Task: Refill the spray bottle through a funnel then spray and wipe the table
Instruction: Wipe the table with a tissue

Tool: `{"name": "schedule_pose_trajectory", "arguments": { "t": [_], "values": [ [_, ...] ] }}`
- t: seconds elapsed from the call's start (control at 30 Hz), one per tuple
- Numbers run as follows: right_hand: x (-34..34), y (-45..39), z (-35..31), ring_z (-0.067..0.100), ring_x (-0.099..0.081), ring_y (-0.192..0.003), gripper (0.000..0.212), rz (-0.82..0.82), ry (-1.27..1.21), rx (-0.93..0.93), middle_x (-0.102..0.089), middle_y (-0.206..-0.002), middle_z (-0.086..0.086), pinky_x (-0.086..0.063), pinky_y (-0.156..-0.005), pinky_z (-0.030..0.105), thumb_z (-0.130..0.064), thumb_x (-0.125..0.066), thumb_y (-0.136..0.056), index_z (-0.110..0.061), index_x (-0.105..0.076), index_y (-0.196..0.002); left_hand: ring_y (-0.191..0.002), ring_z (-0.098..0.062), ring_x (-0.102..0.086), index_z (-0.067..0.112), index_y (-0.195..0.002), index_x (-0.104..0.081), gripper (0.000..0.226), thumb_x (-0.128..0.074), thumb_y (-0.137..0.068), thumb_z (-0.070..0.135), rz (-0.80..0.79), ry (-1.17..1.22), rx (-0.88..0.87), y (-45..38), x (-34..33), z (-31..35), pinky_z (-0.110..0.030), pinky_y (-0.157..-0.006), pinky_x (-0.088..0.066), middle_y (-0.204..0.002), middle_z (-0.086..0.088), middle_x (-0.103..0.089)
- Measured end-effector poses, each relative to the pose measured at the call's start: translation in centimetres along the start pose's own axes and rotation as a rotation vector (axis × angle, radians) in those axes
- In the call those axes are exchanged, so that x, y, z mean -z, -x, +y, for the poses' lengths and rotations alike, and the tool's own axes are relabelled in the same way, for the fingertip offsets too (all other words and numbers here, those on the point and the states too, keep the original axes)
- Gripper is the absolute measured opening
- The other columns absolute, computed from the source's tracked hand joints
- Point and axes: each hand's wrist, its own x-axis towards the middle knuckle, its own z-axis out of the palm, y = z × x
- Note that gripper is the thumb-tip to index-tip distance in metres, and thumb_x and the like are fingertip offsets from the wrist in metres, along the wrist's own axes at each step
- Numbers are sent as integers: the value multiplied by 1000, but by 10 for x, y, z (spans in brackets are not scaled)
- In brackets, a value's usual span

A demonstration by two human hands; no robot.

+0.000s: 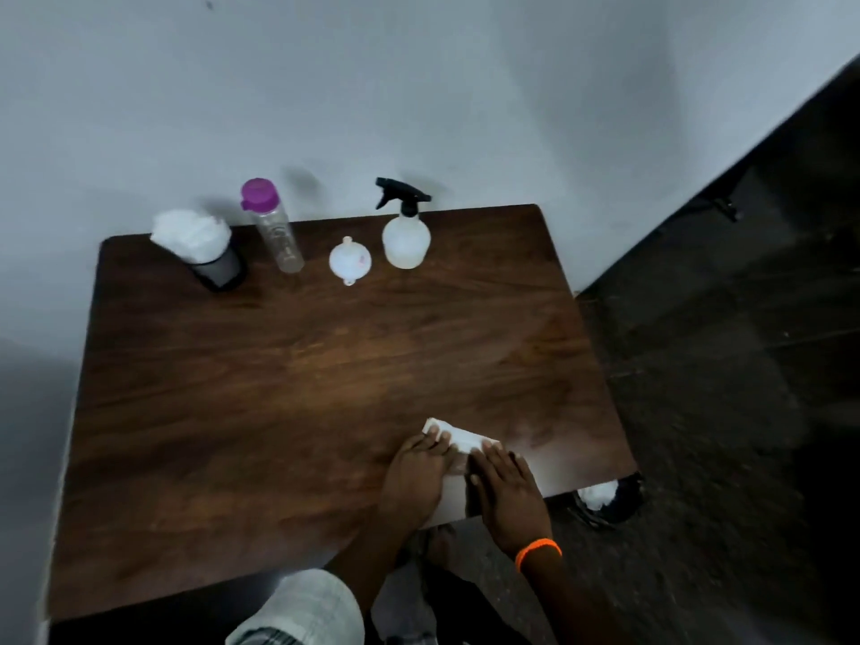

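A white tissue [458, 437] lies flat on the dark wooden table [279, 388] near its front right edge. My left hand [414, 477] and my right hand [507, 491] both press on it with straight fingers, side by side. At the back of the table stand the clear spray bottle [406, 235] with a black trigger head, a white funnel [350, 259] lying mouth down, and a clear water bottle [274, 225] with a purple cap.
A dark holder stuffed with white tissues [200, 249] stands at the table's back left. A grey wall runs behind the table. On the dark floor to the right, a black bin [609, 500] holds crumpled white paper.
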Motion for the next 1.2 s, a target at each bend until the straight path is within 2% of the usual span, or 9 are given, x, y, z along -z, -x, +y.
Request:
{"name": "schedule_pose_trajectory", "arguments": {
  "t": [0.07,0.23,0.3,0.43,0.73,0.83,0.97,1.07,1.2],
  "values": [
    [7,-2,23,19,-47,-142,45,22,-19,-66,-54,-150,1,-25,-118,36,-40,-41,-103,-26,-57,-143,-135,-21,-54,23,-128,-70,58,-31,-84,26,-1,-38,-30,-26,9,19,-35,-110,-43,-141,-3,-61],
    [27,-22,69,20,-51,-138,47,80,-59,-170,-56,-148,4,-23,-118,35,-39,-41,-102,-23,-58,-142,-155,-22,-16,18,-155,-36,55,-27,-101,26,-28,-94,-48,-93,24,49,-35,-125,-6,-166,-4,-25],
    [34,-38,81,21,-52,-138,49,82,-72,-199,-58,-147,4,-23,-118,35,-41,-38,-101,-22,-59,-141,-155,-21,-14,18,-156,-33,52,-38,-104,24,-33,-152,-55,-117,31,53,-37,-126,-3,-167,-3,-23],
    [47,-77,95,20,-45,-143,56,87,-101,-227,-53,-151,5,-23,-121,37,-46,-31,-100,-22,-57,-143,-154,-22,-18,20,-154,-36,54,-16,-105,25,38,-211,-36,-154,47,49,-40,-125,-2,-165,-2,-28],
    [59,-171,38,21,-15,-156,85,-26,-102,-164,-24,-167,4,-9,-125,39,-58,2,-88,-25,-26,-160,-156,-21,-5,22,-161,-18,57,-26,-107,39,27,-167,120,-165,75,-27,-40,-126,2,-169,-2,-11],
    [52,-184,-6,19,-9,-157,85,-70,-95,-92,-17,-169,3,-2,-125,38,-57,7,-86,-27,-20,-161,-156,-20,-6,24,-160,-24,55,-26,-107,40,51,-140,184,-143,78,-70,-39,-125,3,-169,0,-14],
    [37,-188,-75,26,-32,-151,70,-96,-95,-6,-38,-161,8,-9,-122,38,-50,-16,-96,-21,-40,-155,-151,-23,-30,26,-144,-54,75,-13,-90,56,104,-47,256,-91,87,-115,-41,-123,-12,-160,-2,-39],
    [22,-182,-128,30,-58,-132,55,-86,-85,56,-61,-142,9,-25,-112,42,-41,-38,-95,-19,-62,-139,-134,-28,-55,24,-120,-74,64,-30,-85,53,205,2,338,-43,83,-145,-46,-114,-38,-140,-4,-62],
    [4,-158,-189,28,-57,-133,52,-106,-63,145,-62,-142,8,-26,-112,43,-41,-40,-96,-20,-62,-139,-121,-26,-65,25,-109,-78,54,-40,-79,49,170,33,454,26,67,-171,-39,-100,-52,-127,0,-71]
  ]
}}
